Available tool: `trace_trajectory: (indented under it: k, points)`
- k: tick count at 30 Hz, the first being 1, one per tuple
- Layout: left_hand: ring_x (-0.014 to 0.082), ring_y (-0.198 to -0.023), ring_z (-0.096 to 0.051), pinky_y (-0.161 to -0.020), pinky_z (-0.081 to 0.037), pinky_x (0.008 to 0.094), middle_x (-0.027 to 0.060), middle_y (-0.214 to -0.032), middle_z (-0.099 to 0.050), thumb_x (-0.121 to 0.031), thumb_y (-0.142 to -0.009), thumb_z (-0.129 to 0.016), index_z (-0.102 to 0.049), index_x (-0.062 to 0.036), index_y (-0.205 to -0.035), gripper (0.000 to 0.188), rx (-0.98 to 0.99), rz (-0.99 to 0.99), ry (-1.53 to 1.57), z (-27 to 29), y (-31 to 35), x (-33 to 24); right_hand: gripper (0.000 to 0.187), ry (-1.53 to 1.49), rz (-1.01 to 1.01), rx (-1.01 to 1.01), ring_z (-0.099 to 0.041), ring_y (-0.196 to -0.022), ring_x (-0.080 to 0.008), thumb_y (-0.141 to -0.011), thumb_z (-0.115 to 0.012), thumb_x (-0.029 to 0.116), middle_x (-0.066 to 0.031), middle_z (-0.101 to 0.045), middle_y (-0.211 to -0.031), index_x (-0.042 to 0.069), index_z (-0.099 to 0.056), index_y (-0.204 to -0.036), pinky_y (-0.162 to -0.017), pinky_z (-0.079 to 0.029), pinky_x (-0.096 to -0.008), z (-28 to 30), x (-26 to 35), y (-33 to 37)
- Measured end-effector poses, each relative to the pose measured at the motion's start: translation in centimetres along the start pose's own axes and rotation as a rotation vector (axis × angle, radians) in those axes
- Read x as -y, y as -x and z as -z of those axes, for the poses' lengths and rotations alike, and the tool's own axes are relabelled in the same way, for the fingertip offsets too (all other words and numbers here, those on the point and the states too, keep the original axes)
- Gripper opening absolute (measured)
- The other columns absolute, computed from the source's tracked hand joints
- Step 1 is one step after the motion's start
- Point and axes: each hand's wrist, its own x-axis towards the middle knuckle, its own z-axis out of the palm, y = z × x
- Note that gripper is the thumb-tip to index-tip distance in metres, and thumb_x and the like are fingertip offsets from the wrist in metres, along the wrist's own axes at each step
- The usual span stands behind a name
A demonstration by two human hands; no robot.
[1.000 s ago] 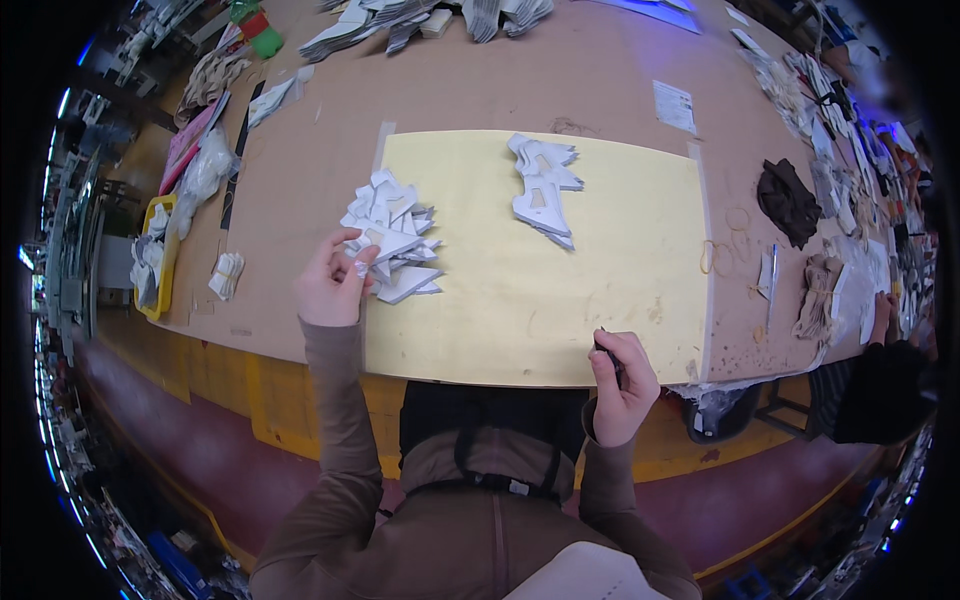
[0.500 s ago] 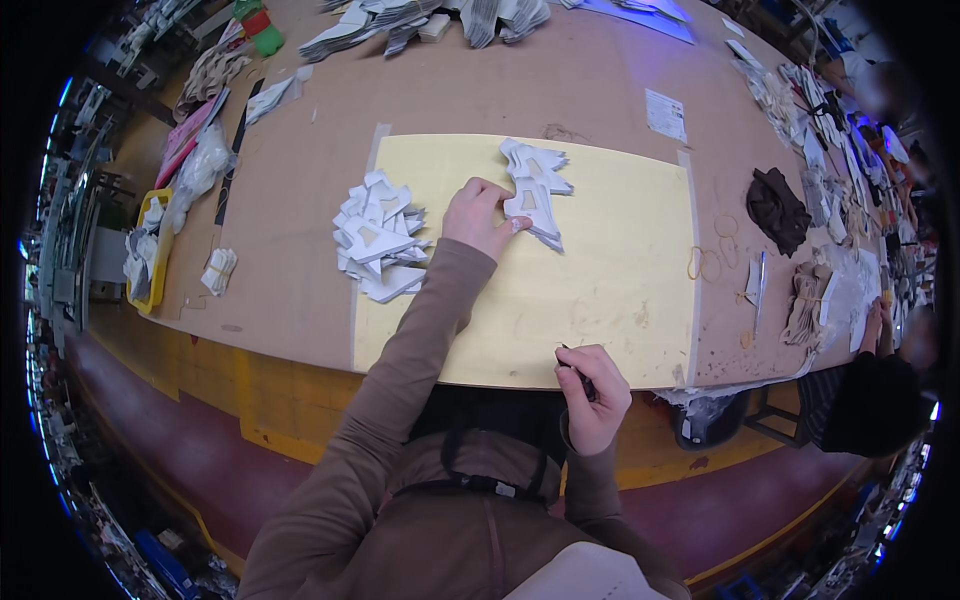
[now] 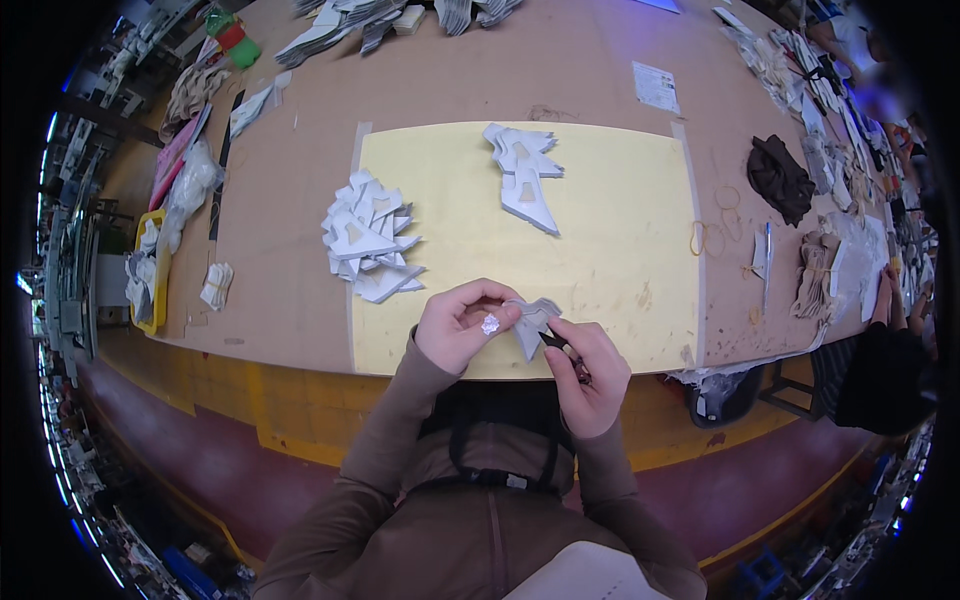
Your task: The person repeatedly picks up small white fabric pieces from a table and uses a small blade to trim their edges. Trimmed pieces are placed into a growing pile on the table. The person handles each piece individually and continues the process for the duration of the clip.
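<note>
Just above the near edge of the yellow sheet (image 3: 620,270), my left hand (image 3: 460,325) pinches a small grey-white cut piece (image 3: 526,322) with a hole in it. Something shiny and crinkled is on the left thumb. My right hand (image 3: 594,375) is closed round a small black pointed tool (image 3: 552,340); its dark tip is against the right side of the piece, and the fingers hide the rest. A fanned stack of similar cut pieces (image 3: 528,200) lies farther off on the sheet. To its left is a larger, jumbled heap of them (image 3: 360,240).
Left of the sheet sit a small white bundle (image 3: 217,286) and a yellow bin (image 3: 155,290). At the right are rubber bands (image 3: 708,238), a dark cloth (image 3: 779,180), a pen (image 3: 767,270) and a tied brown bundle (image 3: 817,268). Another person (image 3: 885,375) is at the far right.
My left hand has come back from the fanned stack toward me with one piece. The right hand has shifted slightly, and its tool now meets that piece.
</note>
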Motion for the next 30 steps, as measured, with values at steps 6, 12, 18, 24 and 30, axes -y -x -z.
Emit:
trace_trajectory:
  k: [6, 12, 18, 24, 30]
  points:
    - [0.0115, -0.079, -0.063, -0.072, -0.051, 0.0236, 0.0073, -0.094, -0.067, -0.004, -0.088, -0.066, -0.064, 0.0053, -0.101, 0.016, -0.205, -0.023, -0.111, -0.6, 0.2, 0.9, 0.029, 0.112, -0.05, 0.01, -0.056, -0.061, -0.018, -0.082, -0.067, -0.003, -0.0105, -0.061, -0.08, 0.001, -0.067, -0.11, -0.053, -0.043, -0.0244, -0.8, -0.2, -0.4]
    - [0.0201, -0.076, -0.067, -0.068, -0.053, 0.0266, 0.0104, -0.088, -0.068, 0.001, -0.079, -0.069, -0.07, 0.0028, -0.09, 0.011, -0.409, -0.639, -1.049, 0.9, -0.4, 2.9, 0.032, 0.095, -0.169, 0.092, -0.05, -0.059, -0.0118, -0.084, -0.065, -0.002, -0.0092, -0.061, -0.083, 0.003, -0.065, -0.116, -0.053, -0.041, -0.0234, -0.5, -0.6, 0.4]
    - [0.0249, -0.073, -0.067, -0.064, -0.053, 0.0312, 0.0119, -0.081, -0.067, 0.001, -0.08, -0.066, -0.069, 0.001, -0.09, 0.01, -0.304, -0.404, -0.698, 1.2, 0.5, 2.7, 0.052, -0.257, -0.36, 0.17, -0.052, -0.066, -0.0101, -0.089, -0.059, 0.0, -0.0094, -0.064, -0.103, 0.005, -0.045, -0.139, -0.059, -0.042, -0.0212, -1.6, -1.7, 1.3]
    - [0.0264, -0.083, -0.064, -0.074, -0.051, 0.0343, 0.0134, -0.09, -0.066, -0.005, -0.08, -0.069, -0.067, 0.0001, -0.094, 0.015, -0.261, -0.352, -0.771, 2.1, 0.5, 2.3, 0.049, -0.106, -0.29, 0.218, -0.061, -0.092, -0.0209, -0.091, -0.057, 0.004, -0.0155, -0.061, -0.115, 0.004, -0.044, -0.138, -0.078, -0.048, -0.0277, -2.3, -1.8, 0.8]
    - [0.0277, -0.097, -0.055, -0.085, -0.046, 0.0368, 0.012, -0.101, -0.059, -0.013, -0.076, -0.074, -0.065, -0.0028, -0.099, 0.027, -0.181, -0.466, -1.005, 1.4, -0.2, 1.2, 0.046, -0.122, -0.33, 0.236, -0.061, -0.101, -0.0237, -0.091, -0.057, 0.004, -0.0168, -0.059, -0.119, 0.003, -0.046, -0.136, -0.083, -0.048, -0.0288, -2.0, -1.6, 0.5]
